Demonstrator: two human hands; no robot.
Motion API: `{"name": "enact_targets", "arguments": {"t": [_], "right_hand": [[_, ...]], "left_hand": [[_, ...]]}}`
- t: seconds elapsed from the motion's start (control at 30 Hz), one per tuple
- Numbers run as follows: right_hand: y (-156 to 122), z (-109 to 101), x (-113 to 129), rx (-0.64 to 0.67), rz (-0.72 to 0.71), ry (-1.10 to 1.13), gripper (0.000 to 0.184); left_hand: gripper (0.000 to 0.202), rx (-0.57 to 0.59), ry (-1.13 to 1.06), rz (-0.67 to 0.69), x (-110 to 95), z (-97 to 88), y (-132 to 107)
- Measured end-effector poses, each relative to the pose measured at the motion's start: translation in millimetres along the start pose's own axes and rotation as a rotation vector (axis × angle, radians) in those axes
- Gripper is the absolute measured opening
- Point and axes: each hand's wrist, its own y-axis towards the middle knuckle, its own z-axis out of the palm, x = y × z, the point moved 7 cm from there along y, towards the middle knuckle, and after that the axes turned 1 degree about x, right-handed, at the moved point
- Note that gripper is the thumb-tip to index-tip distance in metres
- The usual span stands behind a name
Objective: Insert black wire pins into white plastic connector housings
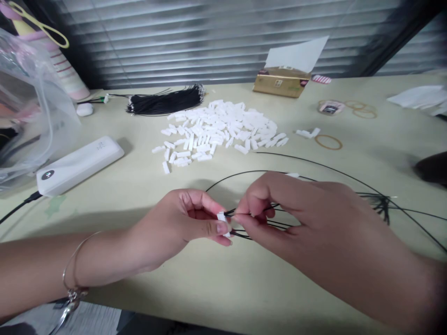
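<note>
Between the thumb and fingers of my left hand (190,221) is a small white connector housing (220,217). Several thin black wires (240,235) run out of its right side. My right hand (307,221) pinches one black wire close to the housing, thumb and index finger pressed together. Further wires pass under that hand and spread over the table to the right, where a bunch of wire ends (382,204) lies. Beyond my hands is a loose heap of white connector housings (226,123). Whether the pinched wire sits inside the housing I cannot tell.
A bundle of black wires (164,100) lies behind the heap. On the left are a white power bank (82,165) with its cable and a clear plastic bag (38,107). A gold box (281,83) stands at the back. Rubber bands (328,142) and a few housings (308,133) lie right.
</note>
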Motion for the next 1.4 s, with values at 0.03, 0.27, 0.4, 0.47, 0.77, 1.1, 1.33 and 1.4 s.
{"name": "enact_targets", "arguments": {"t": [0.03,0.27,0.4,0.47,0.77,1.1,1.33,1.4], "right_hand": [[-1,0,0,-0.002,0.003,0.001,0.018],[-7,4,5,-0.020,-0.051,0.009,0.024],[-1,-3,-2,0.055,-0.010,0.075,0.014],[8,-7,-10,0.097,0.026,0.121,0.008],[44,57,0,0.281,-0.348,-0.007,0.011],[20,-21,-4,0.018,-0.175,-0.107,0.016],[-4,-2,-3,0.242,-0.197,-0.037,0.023],[-1,2,-4,0.251,-0.211,-0.016,0.025]], "left_hand": [[0.012,0.001,-0.004,0.003,0,0.0,0],[0.012,-0.009,0.041,0.004,-1,-1.6,-1],[0.013,-0.009,0.081,-0.004,1,2.9,-5],[0.013,0.020,0.213,0.036,0,9.2,-11],[0.014,0.183,0.670,0.222,0,27.2,-29],[0.015,0.047,-0.061,-0.041,5,6.0,-4],[0.014,0.029,-0.110,0.010,-2,3.2,0],[0.014,0.036,-0.100,0.021,-3,5.0,0]]}}
